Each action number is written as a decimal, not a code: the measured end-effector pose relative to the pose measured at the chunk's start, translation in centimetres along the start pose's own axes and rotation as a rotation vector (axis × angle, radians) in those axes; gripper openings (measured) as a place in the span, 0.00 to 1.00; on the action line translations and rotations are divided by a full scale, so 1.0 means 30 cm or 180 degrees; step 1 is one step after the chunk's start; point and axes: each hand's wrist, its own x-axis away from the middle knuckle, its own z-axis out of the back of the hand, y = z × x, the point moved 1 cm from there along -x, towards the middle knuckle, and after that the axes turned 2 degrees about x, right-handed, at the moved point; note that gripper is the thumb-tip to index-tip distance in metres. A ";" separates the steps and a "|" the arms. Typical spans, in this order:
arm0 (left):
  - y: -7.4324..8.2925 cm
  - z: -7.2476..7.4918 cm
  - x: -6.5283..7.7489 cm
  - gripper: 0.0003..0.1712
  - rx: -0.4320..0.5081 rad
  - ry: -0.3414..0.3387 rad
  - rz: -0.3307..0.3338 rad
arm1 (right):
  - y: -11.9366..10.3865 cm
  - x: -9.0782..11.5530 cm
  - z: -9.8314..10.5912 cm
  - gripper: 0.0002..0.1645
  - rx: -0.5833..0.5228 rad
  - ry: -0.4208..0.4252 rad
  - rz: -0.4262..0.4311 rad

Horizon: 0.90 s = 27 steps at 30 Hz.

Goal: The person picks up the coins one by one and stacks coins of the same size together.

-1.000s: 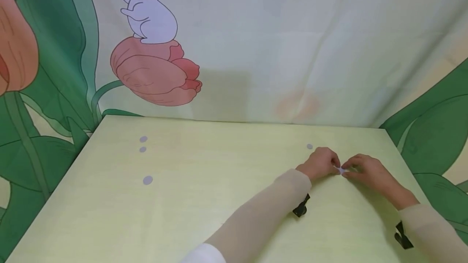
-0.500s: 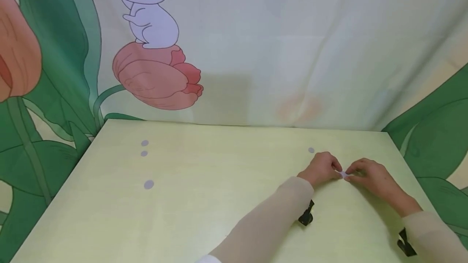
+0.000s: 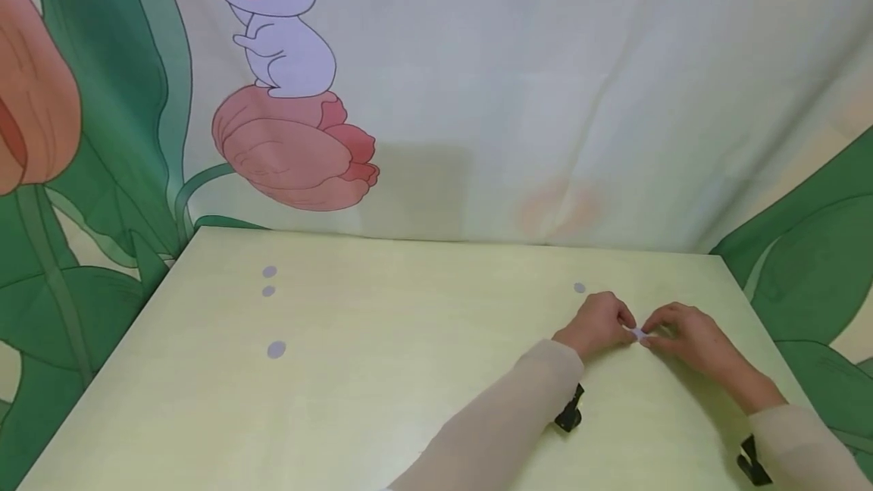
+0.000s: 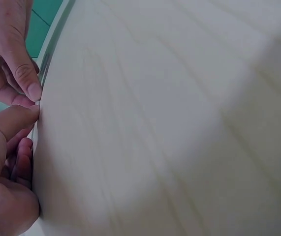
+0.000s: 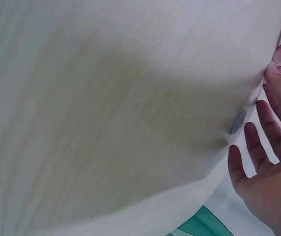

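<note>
A small pale lilac piece (image 3: 639, 333) sits between both hands' fingertips, low over the right part of the table. Its edges are partly covered by fingers, so its full shape is hidden. My left hand (image 3: 595, 323) pinches its left side, and my right hand (image 3: 699, 336) pinches the opposite side. In the left wrist view, the left thumb (image 4: 19, 119) meets the right hand's fingertips at the left edge. The right wrist view has the right hand (image 5: 270, 184) with its other fingers spread apart; near them lies a grey oval disc (image 5: 237, 122).
A flat lilac disc (image 3: 579, 288) lies just beyond the left hand. At the table's left are an upper disc (image 3: 270, 271), a smaller disc (image 3: 269, 291) and a larger disc (image 3: 276, 349). A printed curtain (image 3: 477, 97) hangs behind the pale yellow table (image 3: 382, 370).
The head view has tilted slightly, so everything sits a little lower in it. Both hands keep their pinch on the lilac piece and hardly move; the discs stay where they were.
</note>
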 end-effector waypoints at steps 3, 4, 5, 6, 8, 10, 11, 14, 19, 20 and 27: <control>-0.005 -0.003 0.015 0.05 0.0036 -0.0017 0.0072 | -0.005 -0.003 -0.013 0.09 -0.0014 -0.0081 -0.0012; -0.005 -0.003 0.020 0.05 0.0067 -0.0029 0.0101 | -0.006 -0.003 -0.016 0.09 -0.0004 -0.0096 -0.0015; -0.004 -0.004 0.024 0.05 0.0087 -0.0041 0.0129 | -0.006 -0.003 -0.018 0.08 0.0014 -0.0101 -0.0015; -0.002 -0.003 0.027 0.05 0.0104 -0.0054 0.0143 | -0.007 -0.003 -0.019 0.08 0.0030 -0.0101 -0.0015; 0.003 -0.001 0.030 0.05 0.0129 -0.0065 0.0147 | -0.008 -0.001 -0.017 0.07 0.0051 -0.0067 -0.0009; 0.007 0.002 0.029 0.05 0.0085 -0.0049 0.0139 | -0.011 -0.001 -0.014 0.07 0.0065 -0.0021 0.0006; 0.007 0.003 0.028 0.05 0.0058 -0.0038 0.0130 | -0.013 -0.001 -0.012 0.07 0.0053 -0.0005 -0.0005; 0.016 -0.002 0.021 0.05 -0.0024 -0.0023 0.0134 | -0.011 0.006 -0.004 0.08 0.0043 0.0020 -0.0064; 0.038 -0.015 0.009 0.05 -0.0202 -0.0053 0.0137 | -0.005 0.024 0.010 0.08 0.0067 0.0042 -0.0124; 0.041 -0.017 0.006 0.05 -0.0243 -0.0069 0.0112 | -0.005 0.026 0.013 0.08 0.0077 0.0052 -0.0117; 0.021 0.006 -0.012 0.04 -0.0374 -0.0177 -0.0020 | -0.023 -0.003 0.017 0.07 -0.0052 -0.0057 -0.0072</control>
